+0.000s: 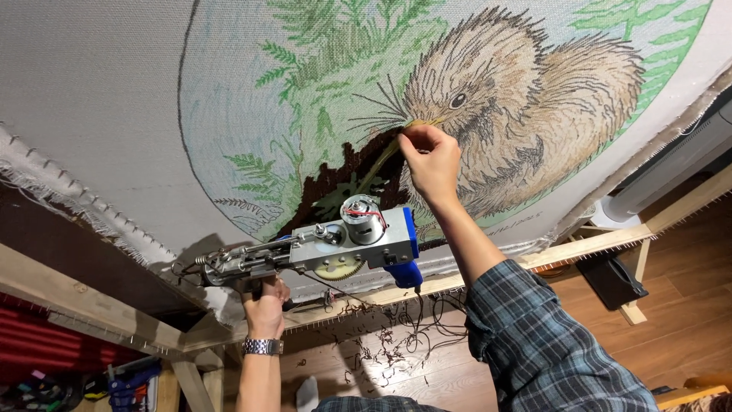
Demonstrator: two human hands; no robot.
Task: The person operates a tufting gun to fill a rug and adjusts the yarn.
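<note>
Left hand (264, 311), wristwatch (263, 346) on wrist, clenched around grip of tufting gun (316, 248), below stretched cloth (114, 114). Gun held sideways, just in front of cloth's lower edge, above wooden frame rail (564, 252). Right hand (431, 164), plaid sleeve (534, 343), raised past gun, fingertips pinching tan yarn strand (385, 156) against cloth at printed bird's beak (427, 120). Yarn scraps (381, 347) on floor below frame.

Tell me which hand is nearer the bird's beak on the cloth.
Right. The right hand pinches at the bird's beak on the stretched cloth. The left hand is well below, gripping the tufting gun handle.
</note>
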